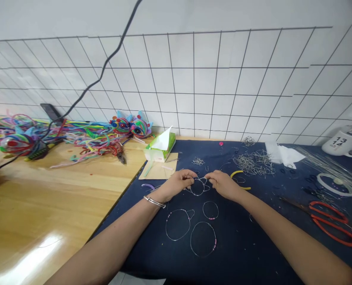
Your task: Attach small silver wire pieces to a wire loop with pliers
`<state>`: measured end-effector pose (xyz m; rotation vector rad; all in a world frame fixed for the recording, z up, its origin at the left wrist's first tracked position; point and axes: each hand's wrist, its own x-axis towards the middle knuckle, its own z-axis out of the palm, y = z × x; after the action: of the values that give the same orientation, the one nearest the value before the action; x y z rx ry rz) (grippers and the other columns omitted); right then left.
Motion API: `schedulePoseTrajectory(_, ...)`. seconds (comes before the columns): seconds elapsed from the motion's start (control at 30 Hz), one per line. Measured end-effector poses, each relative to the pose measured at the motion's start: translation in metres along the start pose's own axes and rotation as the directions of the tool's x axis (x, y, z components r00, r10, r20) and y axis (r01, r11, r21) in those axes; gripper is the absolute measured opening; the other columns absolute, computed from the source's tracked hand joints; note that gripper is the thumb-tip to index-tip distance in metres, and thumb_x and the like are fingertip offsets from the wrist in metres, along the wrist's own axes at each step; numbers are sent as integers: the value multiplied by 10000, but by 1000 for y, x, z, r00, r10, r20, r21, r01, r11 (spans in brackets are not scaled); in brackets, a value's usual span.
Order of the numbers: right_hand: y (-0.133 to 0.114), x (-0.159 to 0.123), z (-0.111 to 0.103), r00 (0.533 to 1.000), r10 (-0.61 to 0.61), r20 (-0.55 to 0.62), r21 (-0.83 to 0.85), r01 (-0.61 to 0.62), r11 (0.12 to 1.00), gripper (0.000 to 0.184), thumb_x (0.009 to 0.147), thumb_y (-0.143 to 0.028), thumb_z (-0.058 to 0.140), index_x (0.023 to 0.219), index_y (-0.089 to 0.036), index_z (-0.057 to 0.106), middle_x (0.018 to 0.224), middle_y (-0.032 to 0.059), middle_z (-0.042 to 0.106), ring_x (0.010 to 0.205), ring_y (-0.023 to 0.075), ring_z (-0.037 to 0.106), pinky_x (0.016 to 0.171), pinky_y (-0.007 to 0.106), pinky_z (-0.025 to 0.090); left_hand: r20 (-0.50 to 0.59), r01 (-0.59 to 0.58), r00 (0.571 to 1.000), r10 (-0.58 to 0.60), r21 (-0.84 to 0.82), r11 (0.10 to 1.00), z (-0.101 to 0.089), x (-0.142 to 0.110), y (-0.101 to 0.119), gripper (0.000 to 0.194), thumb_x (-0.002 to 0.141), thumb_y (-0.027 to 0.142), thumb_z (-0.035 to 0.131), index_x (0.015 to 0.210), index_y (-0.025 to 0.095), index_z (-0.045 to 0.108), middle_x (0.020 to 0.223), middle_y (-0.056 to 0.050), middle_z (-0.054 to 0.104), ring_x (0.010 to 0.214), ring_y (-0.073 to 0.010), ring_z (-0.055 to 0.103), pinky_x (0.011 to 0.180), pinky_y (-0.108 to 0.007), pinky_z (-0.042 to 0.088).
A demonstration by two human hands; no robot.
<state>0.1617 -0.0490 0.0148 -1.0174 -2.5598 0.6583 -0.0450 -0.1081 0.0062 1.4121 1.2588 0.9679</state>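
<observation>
Between my two hands is a small ring of silver wire [197, 194] with pointed, ear-like loops at its top and sides. My left hand [180, 184] pinches its upper left part, fingers closed. On the other side, my right hand [222, 183] grips the upper right loop between thumb and fingertips. Nearer to me on the dark blue cloth [235, 249] lie three more wire rings: a left one [166, 229] with a small loop and pink beads, a small upper one [203, 209], and a larger lower one [190, 241], both beaded in pink.
Red-handled scissors [333, 229] lie at the right, near a white mug [344, 143]. Yellow-handled pliers [237, 173] sit beyond my right hand, with a heap of wire pieces [255, 162] behind. A tissue box [161, 148] and colourful cords [87, 136] are to the left.
</observation>
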Motion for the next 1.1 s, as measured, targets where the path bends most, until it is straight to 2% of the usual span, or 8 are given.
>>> schedulePoseTrajectory(0.1, 0, -1, 3, 998, 60, -22, 183, -55, 982, 297, 810, -164, 378, 1006, -206, 597, 868, 42, 571, 615, 87, 537, 626, 232, 432, -62, 34, 997, -39, -69, 997, 0, -1, 3, 241, 722, 261, 555, 937, 156, 577, 700, 3, 553, 560, -72, 490, 516, -187, 378)
schedulePoseTrajectory(0.23, 1, 0, 10, 982, 189, -16, 456, -161, 876, 270, 774, -198, 382, 920, -194, 609, 651, -5, 538, 508, 83, 524, 499, 202, 442, -122, 32, 991, -55, -184, 982, 0, 0, 5, 219, 709, 253, 573, 902, 148, 574, 689, 7, 547, 545, -63, 500, 487, -170, 367)
schedulePoseTrajectory(0.33, 3, 0, 17, 959, 277, -52, 596, -193, 779, 241, 728, -176, 398, 838, -171, 613, 613, -12, 532, 502, 86, 532, 500, 203, 455, -131, 42, 988, -78, -260, 965, 3, 0, 6, 195, 693, 248, 595, 857, 150, 555, 655, 18, 544, 548, -68, 530, 474, -162, 361)
schedulePoseTrajectory(0.43, 3, 0, 20, 960, 275, -52, 680, -167, 713, 219, 732, -197, 418, 844, -165, 604, 639, -9, 545, 502, 86, 534, 513, 213, 461, -161, 62, 981, -110, -276, 959, 8, 0, 9, 191, 681, 250, 613, 820, 143, 537, 621, 19, 541, 551, -76, 548, 458, -155, 349)
schedulePoseTrajectory(0.57, -2, -3, 17, 977, 207, -55, 728, -102, 678, 216, 781, -274, 425, 834, -157, 598, 633, -5, 537, 539, 98, 534, 520, 218, 459, -181, 64, 977, -114, -263, 963, 13, 0, 11, 184, 687, 249, 612, 806, 141, 521, 626, 18, 539, 556, -77, 551, 456, -154, 349)
schedulePoseTrajectory(0.73, -9, -4, 13, 977, 202, -70, 727, -89, 681, 275, 800, -383, 453, 781, -149, 595, 610, -13, 508, 527, 90, 506, 513, 214, 447, -194, 59, 975, -111, -258, 964, 14, 1, 10, 191, 686, 255, 616, 795, 144, 506, 629, 20, 536, 561, -84, 556, 454, -157, 348)
schedulePoseTrajectory(0.97, -8, -3, 16, 975, 205, -87, 704, -85, 705, 265, 801, -372, 457, 761, -154, 601, 608, -22, 498, 509, 81, 487, 501, 205, 434, -103, 61, 991, -90, -254, 965, 12, -1, 3, 168, 721, 258, 588, 826, 157, 504, 635, 15, 554, 593, -95, 572, 490, -172, 366)
schedulePoseTrajectory(1.1, -7, -3, 15, 979, 196, -57, 685, -104, 721, 272, 797, -378, 454, 756, -156, 606, 585, -25, 500, 505, 81, 485, 497, 201, 427, -32, 51, 998, -59, -230, 972, 12, -4, 6, 181, 732, 279, 586, 851, 159, 521, 678, 4, 565, 626, -96, 568, 516, -182, 376)
